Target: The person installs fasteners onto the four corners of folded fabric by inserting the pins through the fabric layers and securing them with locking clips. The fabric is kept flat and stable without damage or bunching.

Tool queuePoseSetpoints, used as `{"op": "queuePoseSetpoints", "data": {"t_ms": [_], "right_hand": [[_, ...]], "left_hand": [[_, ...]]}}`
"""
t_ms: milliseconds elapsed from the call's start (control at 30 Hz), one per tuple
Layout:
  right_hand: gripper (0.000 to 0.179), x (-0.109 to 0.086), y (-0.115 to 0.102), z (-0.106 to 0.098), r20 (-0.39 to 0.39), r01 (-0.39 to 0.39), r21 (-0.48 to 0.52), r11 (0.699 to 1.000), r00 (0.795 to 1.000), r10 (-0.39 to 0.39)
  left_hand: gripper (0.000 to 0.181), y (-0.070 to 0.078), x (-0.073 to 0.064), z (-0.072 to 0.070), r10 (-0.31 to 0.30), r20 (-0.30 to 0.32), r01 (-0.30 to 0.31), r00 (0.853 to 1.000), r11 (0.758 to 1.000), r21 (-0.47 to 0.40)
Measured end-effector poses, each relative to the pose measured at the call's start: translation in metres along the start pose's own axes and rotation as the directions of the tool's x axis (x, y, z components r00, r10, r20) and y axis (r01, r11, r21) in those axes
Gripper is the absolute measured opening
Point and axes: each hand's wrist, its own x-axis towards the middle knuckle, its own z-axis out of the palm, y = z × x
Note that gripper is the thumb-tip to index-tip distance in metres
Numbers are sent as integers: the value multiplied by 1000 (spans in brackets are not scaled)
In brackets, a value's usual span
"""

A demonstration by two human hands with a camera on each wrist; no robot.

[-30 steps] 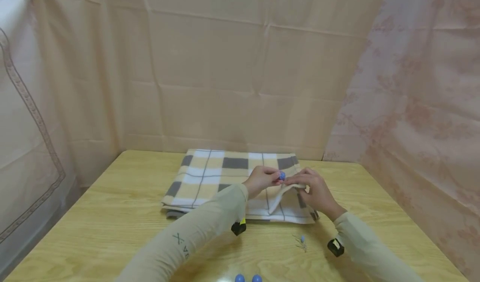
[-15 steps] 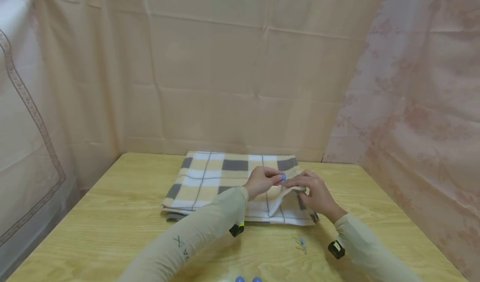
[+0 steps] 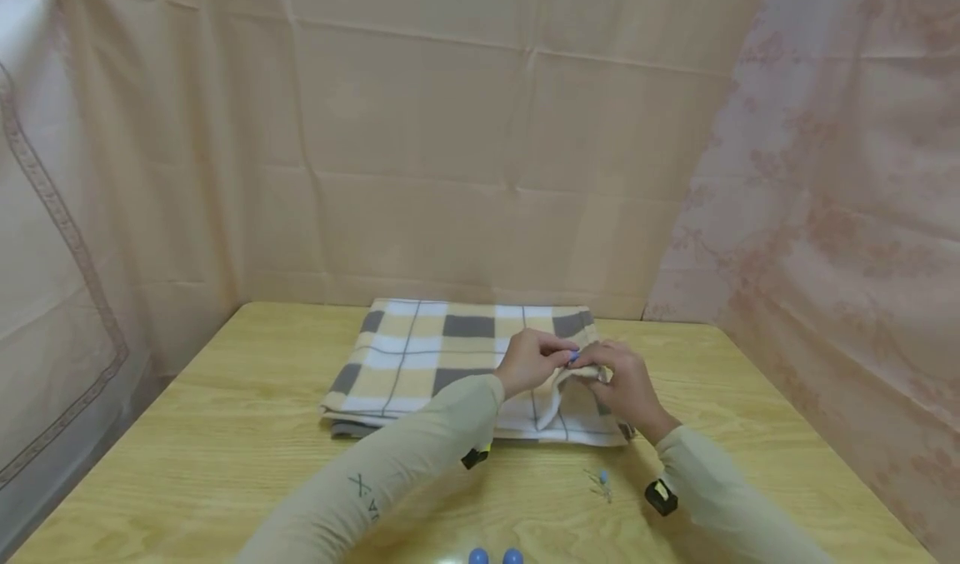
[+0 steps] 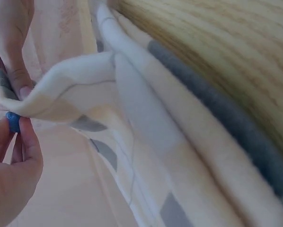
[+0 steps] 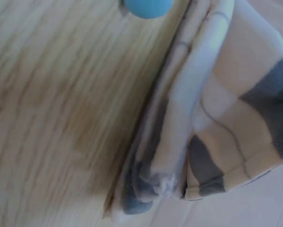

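A folded fleece blanket (image 3: 408, 356) in white, cream and grey checks lies on the table, its near right corner lifted. My left hand (image 3: 531, 362) pinches a small blue piece (image 4: 13, 122) between thumb and finger, right at the edge of the raised fabric. Its exact kind is hard to tell. My right hand (image 3: 621, 381) grips that lifted corner, thumb on one face of the cloth in the left wrist view. Both hands' fingertips meet around the blue piece. From the right wrist, the raised flap (image 5: 226, 137) shows, with the right hand mostly out of frame.
On the wooden table (image 3: 225, 464), in front of the blanket, lie several thin pins with a small blue piece (image 3: 603, 476). Two blue balls (image 3: 478, 556) sit at the bottom edge of the head view. Beige curtain (image 3: 450, 147) hangs behind the table.
My left hand has shifted slightly right with the blue piece, bringing it against the blanket's edge and the right fingertips. The right hand still holds the raised corner.
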Motion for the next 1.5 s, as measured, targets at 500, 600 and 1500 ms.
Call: {"op": "queuePoseSetpoints", "data": {"t_ms": [500,600,1500], "right_hand": [[27,12,6,-18,70,-149,-121,981,985,158],[26,11,7,-23,84,-160,-118,980,982,171],[46,-15,9,-39,-6,-300,-164,940,953,303]], "left_hand": [[31,-1,-13,8,-28,132,20,991,998,63],[22,1,-13,15,19,140,-37,990,991,129],[32,-55,50,-128,-356,-278,389,892,918,74]]}}
